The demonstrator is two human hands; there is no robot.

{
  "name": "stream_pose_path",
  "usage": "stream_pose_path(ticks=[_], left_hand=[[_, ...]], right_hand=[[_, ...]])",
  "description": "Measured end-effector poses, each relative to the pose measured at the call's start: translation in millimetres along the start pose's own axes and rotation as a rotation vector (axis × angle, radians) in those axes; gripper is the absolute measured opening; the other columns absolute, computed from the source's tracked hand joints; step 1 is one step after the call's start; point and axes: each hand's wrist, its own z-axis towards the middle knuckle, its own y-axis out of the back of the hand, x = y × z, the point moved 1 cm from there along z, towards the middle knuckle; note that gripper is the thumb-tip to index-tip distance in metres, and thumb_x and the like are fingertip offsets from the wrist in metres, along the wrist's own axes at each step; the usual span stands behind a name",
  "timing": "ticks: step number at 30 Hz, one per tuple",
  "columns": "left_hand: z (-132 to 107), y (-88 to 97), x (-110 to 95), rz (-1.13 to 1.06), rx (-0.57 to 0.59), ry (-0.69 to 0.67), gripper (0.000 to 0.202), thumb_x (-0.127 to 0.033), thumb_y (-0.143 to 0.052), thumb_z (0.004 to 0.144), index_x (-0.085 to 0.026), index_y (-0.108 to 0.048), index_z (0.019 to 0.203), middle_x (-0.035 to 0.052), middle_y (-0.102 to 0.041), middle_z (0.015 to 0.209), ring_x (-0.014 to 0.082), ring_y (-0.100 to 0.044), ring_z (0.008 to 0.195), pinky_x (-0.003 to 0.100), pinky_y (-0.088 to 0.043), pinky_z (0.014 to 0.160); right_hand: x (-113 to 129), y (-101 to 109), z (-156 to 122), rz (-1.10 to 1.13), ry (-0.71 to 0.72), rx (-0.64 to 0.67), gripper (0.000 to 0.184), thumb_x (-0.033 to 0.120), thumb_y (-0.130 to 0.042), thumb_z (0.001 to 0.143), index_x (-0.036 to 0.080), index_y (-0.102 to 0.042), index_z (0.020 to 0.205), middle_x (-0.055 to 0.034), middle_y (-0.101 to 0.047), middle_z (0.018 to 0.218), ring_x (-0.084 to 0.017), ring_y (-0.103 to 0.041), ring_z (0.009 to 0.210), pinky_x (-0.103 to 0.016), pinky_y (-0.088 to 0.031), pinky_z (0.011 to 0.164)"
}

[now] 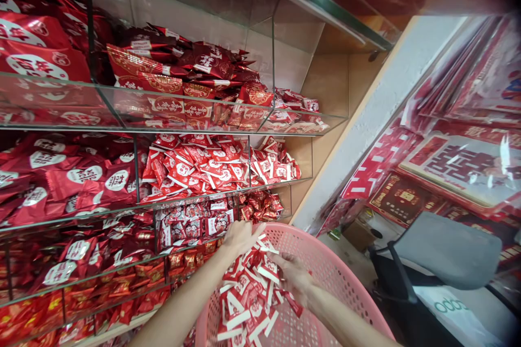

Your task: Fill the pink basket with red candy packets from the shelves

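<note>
A pink perforated plastic basket (344,276) stands in front of me with a heap of small red-and-white wrapped candy packets (250,303) in it. At the heap's far left side is my left hand (241,237), cupped against the packets with the thumb stretched out; its other fingers are mostly hidden. My right hand (295,276) reaches in from the right, its curved fingers around packets at the heap's edge. The top of the heap lies between both hands.
To the left, glass-fronted shelves (195,131) hold red packets in several divided compartments, including red-and-white packets (203,165) like those in the basket. A grey chair (448,249) with a white bag (451,314) stands right, below hanging red decorations (459,162).
</note>
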Motion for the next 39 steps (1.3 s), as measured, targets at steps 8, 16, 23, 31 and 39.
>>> stream_pose_path(ticks=[8,16,23,31,39], left_hand=[[0,-0.3,0,-0.008,-0.018,-0.008,0.083,-0.063,0.003,0.076,-0.014,-0.064,0.077,0.0135,-0.066,0.078,0.0250,-0.061,0.077,0.035,-0.043,0.067],[-1,0.8,0,-0.022,-0.004,-0.004,0.083,-0.063,0.002,0.076,-0.014,-0.064,0.080,0.0146,-0.066,0.079,0.0242,-0.061,0.078,0.034,-0.043,0.069],[-1,-0.1,0,-0.008,-0.017,-0.008,0.082,-0.063,0.001,0.077,-0.014,-0.065,0.080,0.0147,-0.066,0.080,0.0247,-0.061,0.079,0.034,-0.043,0.070],[0,0.3,1,-0.004,-0.009,-0.011,0.082,-0.064,0.000,0.076,-0.013,-0.065,0.081,0.0142,-0.066,0.080,0.0234,-0.061,0.077,0.033,-0.043,0.069],[-1,4.5,-2,-0.031,0.008,0.015,0.082,-0.064,-0.001,0.076,-0.013,-0.066,0.078,0.0139,-0.066,0.078,0.0227,-0.061,0.076,0.031,-0.043,0.068]], right_hand=[[5,-5,-4,-0.025,0.052,0.012,0.021,0.032,-0.062,0.068,0.016,-0.049,0.069,0.0011,-0.059,0.054,-0.010,-0.056,0.044,-0.021,-0.047,0.047],[9,-9,-6,-0.170,0.041,0.006,0.028,0.035,-0.062,0.068,0.017,-0.041,0.063,-0.0028,-0.060,0.049,-0.016,-0.062,0.049,-0.022,-0.048,0.046],[5,-11,3,-0.162,0.145,0.018,0.042,0.045,-0.070,0.055,0.019,-0.038,0.064,0.0013,-0.059,0.046,-0.015,-0.061,0.048,-0.023,-0.049,0.048],[-2,-4,11,-0.391,0.308,0.015,0.049,0.064,-0.057,0.057,0.021,-0.035,0.064,0.0039,-0.052,0.037,-0.014,-0.048,0.030,-0.021,-0.031,0.028],[112,10,-6,-0.631,1.005,-0.207,0.031,0.049,-0.050,0.075,0.019,-0.045,0.070,0.0007,-0.055,0.056,-0.011,-0.049,0.049,-0.022,-0.037,0.047]])
